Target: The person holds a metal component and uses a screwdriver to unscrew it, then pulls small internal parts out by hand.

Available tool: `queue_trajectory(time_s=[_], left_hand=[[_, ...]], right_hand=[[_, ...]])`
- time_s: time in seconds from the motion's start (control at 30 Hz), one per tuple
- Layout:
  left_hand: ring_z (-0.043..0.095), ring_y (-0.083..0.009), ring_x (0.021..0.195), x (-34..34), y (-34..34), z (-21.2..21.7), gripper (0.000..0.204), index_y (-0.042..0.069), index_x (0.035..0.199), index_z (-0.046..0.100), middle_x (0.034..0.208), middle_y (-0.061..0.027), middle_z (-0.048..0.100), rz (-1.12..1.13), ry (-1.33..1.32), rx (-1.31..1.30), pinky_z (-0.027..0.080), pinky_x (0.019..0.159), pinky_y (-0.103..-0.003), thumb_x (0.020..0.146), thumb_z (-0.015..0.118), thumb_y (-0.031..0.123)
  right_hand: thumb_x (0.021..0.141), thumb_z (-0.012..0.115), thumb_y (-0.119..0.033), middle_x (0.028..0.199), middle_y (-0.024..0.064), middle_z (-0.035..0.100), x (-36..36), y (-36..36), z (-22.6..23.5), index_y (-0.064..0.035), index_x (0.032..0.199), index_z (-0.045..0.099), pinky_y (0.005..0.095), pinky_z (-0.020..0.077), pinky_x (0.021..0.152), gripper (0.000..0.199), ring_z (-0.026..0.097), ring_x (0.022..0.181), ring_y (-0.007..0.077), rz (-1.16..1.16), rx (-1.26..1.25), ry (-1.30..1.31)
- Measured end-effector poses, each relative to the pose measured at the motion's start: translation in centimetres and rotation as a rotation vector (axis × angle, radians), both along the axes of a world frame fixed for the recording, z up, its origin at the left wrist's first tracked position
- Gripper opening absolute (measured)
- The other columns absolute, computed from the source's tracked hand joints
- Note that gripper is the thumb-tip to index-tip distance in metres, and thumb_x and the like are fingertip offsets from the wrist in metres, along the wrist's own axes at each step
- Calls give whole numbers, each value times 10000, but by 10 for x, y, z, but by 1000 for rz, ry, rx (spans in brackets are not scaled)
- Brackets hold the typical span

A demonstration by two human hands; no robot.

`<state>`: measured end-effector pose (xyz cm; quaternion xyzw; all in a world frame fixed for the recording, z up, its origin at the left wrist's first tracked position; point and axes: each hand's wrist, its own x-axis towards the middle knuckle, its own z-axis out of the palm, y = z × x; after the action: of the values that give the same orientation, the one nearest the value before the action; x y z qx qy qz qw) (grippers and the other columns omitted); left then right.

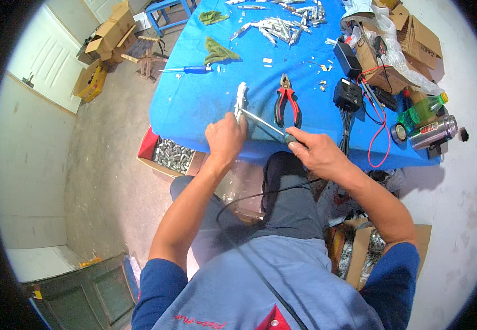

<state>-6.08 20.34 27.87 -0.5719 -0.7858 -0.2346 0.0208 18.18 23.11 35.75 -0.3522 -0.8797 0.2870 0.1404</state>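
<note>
Two hands worked at the near edge of the blue table, and every place below is told from that table. The fingers of the left hand were curled tight around the lower end of a long white metal part, which stood on the cloth just in from the near edge and pointed away from the person. The fingers of the right hand were closed around the dark handle of a screwdriver; its thin shaft ran leftward over the near edge, with the tip at the white part just above the left fist. The two hands sat near each other, not touching.

Just beyond the shaft, a pair of red-handled pliers lay on the table with its handles toward the person. Further in, towards the left side, lay a blue-handled screwdriver and a crumpled green rag. At the far side a heap of similar silvery parts was spread out. On the right half sat black power adapters with red wires, and at the right corner a green bottle and a metal flask. Below the near left corner, on the floor, stood a red box of metal pieces.
</note>
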Motion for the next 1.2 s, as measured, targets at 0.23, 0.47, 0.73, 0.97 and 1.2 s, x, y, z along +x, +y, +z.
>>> queue_trajectory(time_s=[0.23, 0.47, 0.73, 0.97, 1.2], left_hand=[[635, -386, 589, 11, -13, 0, 340, 45, 738, 587, 629, -200, 641, 10, 36, 55, 436, 621, -475, 918, 601, 334], [627, -436, 661, 25, -23, -4, 388, 12, 777, 601, 652, -221, 630, 61, -123, 25, 467, 623, -520, 905, 616, 378], [640, -397, 650, 39, -51, 7, 326, -4, 903, 620, 650, -198, 631, -36, -186, 18, 493, 606, -484, 864, 650, 319], [671, -340, 672, 26, -87, 28, 313, 5, 861, 661, 695, -171, 661, -241, -299, 31, 517, 629, -426, 803, 723, 307], [638, -311, 818, -15, -75, 47, 272, 40, 862, 664, 842, -122, 665, -172, -320, 45, 442, 762, -407, 787, 730, 293]], right_hand=[[940, 635, -317, 710, -9, 560, 33, -16, 4, -4, 1095, 619, 221, 399, 448, 349, 491, 507, 63, -345, -939, 251], [860, 731, -263, 806, 55, 656, -40, -25, -61, 4, 1027, 621, 258, 495, 557, 334, 624, 680, 115, -464, -674, 749], [763, 755, -186, 863, 153, 676, -107, -16, -81, 39, 947, 623, 368, 509, 714, 319, 632, 776, 218, -537, -418, 693], [819, 713, -75, 920, 100, 682, -84, 5, -53, 23, 1067, 606, 259, 545, 678, 288, 654, 748, 130, -190, -1050, 818], [776, 728, -148, 942, 129, 711, -65, 39, -27, 48, 1086, 648, 264, 553, 690, 376, 673, 746, 144, 101, -1037, 488]])
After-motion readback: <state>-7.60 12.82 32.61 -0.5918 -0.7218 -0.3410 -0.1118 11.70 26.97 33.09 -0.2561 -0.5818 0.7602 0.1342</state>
